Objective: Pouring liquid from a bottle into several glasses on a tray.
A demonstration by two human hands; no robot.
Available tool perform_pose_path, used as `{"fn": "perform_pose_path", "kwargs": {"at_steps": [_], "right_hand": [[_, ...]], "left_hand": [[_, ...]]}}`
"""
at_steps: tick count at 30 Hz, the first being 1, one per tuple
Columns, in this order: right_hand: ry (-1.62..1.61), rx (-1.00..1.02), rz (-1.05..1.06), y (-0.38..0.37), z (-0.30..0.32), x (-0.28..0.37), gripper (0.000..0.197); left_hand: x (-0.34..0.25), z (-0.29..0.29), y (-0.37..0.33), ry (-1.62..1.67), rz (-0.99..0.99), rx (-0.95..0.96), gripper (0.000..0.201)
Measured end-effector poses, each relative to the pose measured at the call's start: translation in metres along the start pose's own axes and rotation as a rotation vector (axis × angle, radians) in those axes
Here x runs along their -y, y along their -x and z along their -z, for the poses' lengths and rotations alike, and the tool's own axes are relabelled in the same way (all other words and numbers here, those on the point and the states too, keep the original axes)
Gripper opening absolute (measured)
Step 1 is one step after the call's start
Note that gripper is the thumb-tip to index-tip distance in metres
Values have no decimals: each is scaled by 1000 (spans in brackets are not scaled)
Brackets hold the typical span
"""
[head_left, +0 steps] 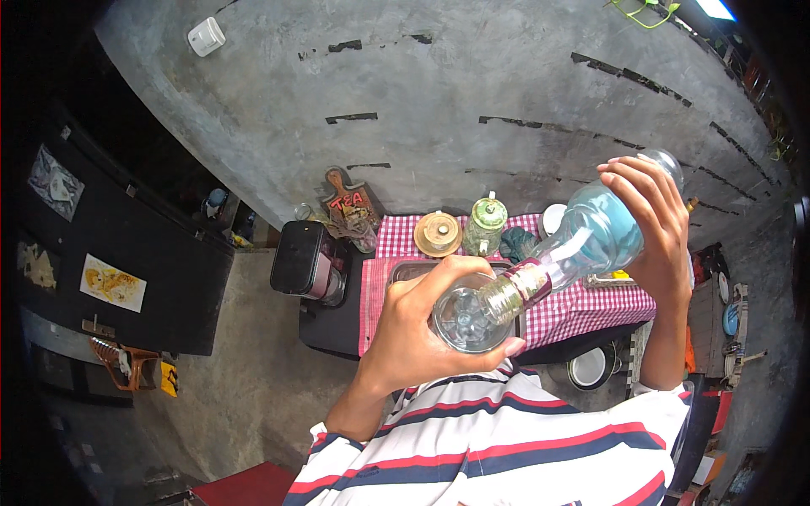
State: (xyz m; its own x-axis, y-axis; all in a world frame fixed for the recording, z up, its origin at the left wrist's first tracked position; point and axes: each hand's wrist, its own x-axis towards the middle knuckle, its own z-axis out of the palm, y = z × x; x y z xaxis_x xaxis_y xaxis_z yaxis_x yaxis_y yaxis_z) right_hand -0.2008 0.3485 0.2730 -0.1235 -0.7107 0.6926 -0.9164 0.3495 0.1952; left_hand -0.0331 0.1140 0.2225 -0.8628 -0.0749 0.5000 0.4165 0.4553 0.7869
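Note:
My left hand [403, 333] is wrapped round a clear drinking glass [466, 327], its open top facing up toward me. In my right hand [656, 221] is a clear glass bottle [595, 226], gripped near its base and tilted down to the left. The bottle's ridged mouth lies over the rim of the glass; a dark printed band circles its neck. Whether liquid is running out cannot be made out. Behind my left hand, partly hidden, a tray [409, 271] rests on the red-and-white checked tablecloth [395, 229].
Along the table's back stand a lidded beige pot [439, 232], a green glass jar [487, 221] and a white cup [553, 219]. A black countertop machine [299, 260] and a wooden board [344, 198] are at the left. Beneath the table's right side sits a metal pot [588, 368].

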Motion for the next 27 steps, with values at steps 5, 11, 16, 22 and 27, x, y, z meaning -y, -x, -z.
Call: {"fn": "perform_pose_path", "kwargs": {"at_steps": [5, 11, 16, 22, 27], "right_hand": [[-107, 41, -43, 0, -7, 5, 69], [-186, 52, -87, 4, -19, 9, 72], [-338, 52, -138, 7, -32, 11, 78], [-462, 78, -187, 8, -54, 15, 79], [-614, 121, -311, 11, -85, 18, 83]], "left_hand": [[1, 1, 4, 15, 27, -14, 65], [1, 4, 9, -53, 7, -35, 67], [10, 4, 18, -65, 10, -63, 68], [33, 11, 41, 23, 140, -120, 62], [50, 22, 66, 32, 244, -184, 55]]}}
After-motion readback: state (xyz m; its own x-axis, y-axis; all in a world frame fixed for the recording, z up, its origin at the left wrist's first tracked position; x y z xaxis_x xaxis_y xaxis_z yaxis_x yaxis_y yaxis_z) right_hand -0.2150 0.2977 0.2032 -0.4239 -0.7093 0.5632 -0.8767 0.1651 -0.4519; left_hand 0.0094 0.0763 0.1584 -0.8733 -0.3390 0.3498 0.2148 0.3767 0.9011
